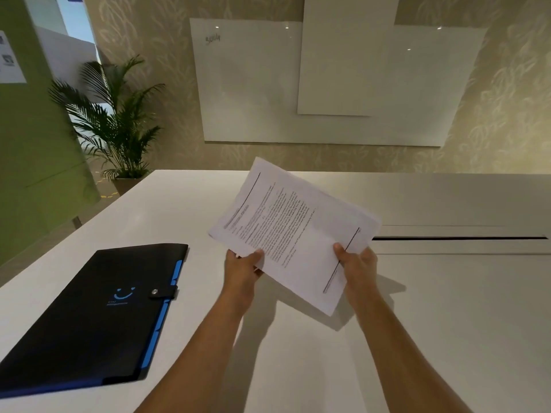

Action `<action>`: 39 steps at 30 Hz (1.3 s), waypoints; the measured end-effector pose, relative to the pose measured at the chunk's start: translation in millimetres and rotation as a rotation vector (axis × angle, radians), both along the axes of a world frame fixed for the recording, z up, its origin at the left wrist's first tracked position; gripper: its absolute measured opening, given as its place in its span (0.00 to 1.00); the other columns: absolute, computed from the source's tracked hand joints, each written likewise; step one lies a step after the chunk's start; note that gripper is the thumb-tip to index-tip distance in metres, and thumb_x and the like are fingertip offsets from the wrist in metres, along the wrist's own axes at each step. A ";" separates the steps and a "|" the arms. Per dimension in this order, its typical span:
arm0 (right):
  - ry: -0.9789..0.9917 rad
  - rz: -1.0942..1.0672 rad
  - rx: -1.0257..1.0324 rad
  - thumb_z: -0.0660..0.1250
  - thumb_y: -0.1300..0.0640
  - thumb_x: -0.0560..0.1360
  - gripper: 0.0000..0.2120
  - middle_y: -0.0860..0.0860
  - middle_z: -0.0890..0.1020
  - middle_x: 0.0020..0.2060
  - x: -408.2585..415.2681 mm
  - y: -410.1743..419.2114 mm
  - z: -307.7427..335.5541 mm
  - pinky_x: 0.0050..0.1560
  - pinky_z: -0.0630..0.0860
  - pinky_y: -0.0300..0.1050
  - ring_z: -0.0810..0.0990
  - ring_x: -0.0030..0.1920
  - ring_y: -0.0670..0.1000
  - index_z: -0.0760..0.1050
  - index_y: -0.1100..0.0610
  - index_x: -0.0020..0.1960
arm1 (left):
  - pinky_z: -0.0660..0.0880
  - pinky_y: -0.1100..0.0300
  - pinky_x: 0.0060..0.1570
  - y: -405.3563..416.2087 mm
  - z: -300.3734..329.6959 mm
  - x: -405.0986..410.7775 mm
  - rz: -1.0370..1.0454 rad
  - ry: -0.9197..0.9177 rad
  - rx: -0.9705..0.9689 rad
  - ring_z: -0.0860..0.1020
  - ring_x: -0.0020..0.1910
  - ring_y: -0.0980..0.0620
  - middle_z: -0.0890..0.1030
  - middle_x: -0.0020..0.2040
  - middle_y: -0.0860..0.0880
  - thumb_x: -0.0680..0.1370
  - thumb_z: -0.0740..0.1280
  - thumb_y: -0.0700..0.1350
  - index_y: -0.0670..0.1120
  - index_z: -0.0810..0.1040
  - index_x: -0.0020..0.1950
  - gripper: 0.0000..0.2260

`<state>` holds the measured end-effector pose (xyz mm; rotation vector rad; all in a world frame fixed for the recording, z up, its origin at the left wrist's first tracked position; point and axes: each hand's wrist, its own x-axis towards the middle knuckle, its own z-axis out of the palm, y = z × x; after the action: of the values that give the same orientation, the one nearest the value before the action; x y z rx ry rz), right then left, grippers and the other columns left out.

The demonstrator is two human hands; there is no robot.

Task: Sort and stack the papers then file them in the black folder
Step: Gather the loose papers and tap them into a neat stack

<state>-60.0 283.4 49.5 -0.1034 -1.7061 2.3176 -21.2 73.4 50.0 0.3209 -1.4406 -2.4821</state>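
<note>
A stack of printed white papers (293, 231) is held up above the white table, tilted with its text running diagonally. My left hand (243, 271) grips its near left edge, thumb on top. My right hand (357, 268) grips the near right edge, thumb on the printed face. The black folder (89, 317) lies flat and closed on the table to the left of my hands, with blue tabs along its right side, a snap strap and a blue smile logo on its cover.
The white table (447, 323) has a long cable slot (459, 238) at the right. A potted palm (119, 123) stands beyond the table's far left corner. Whiteboards (328, 84) hang on the wall behind.
</note>
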 end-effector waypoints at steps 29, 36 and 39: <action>0.142 0.096 0.330 0.72 0.67 0.70 0.25 0.48 0.81 0.52 -9.8 15.5 2.3 0.37 0.78 0.33 0.83 0.47 0.43 0.66 0.50 0.60 | 0.77 0.61 0.38 -33.5 7.9 4.9 0.188 0.053 -0.571 0.79 0.51 0.51 0.77 0.53 0.54 0.76 0.68 0.41 0.52 0.68 0.58 0.15; 0.056 0.130 0.217 0.71 0.62 0.63 0.19 0.51 0.85 0.49 -12.7 16.1 -8.5 0.46 0.81 0.50 0.84 0.49 0.54 0.78 0.51 0.53 | 0.75 0.65 0.34 -34.1 5.5 7.0 0.235 0.013 -0.503 0.78 0.49 0.53 0.77 0.53 0.54 0.77 0.66 0.39 0.54 0.70 0.55 0.13; 0.043 0.125 0.276 0.69 0.62 0.64 0.15 0.45 0.87 0.44 -11.0 17.3 -7.6 0.40 0.79 0.41 0.85 0.45 0.49 0.80 0.49 0.49 | 0.76 0.63 0.35 -32.6 4.4 8.7 0.231 0.018 -0.511 0.78 0.48 0.52 0.78 0.53 0.54 0.78 0.66 0.39 0.57 0.70 0.53 0.13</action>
<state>-71.0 300.7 41.9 0.1076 -2.0426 2.1221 -12.5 40.8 54.4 0.3337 -1.8417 -1.8533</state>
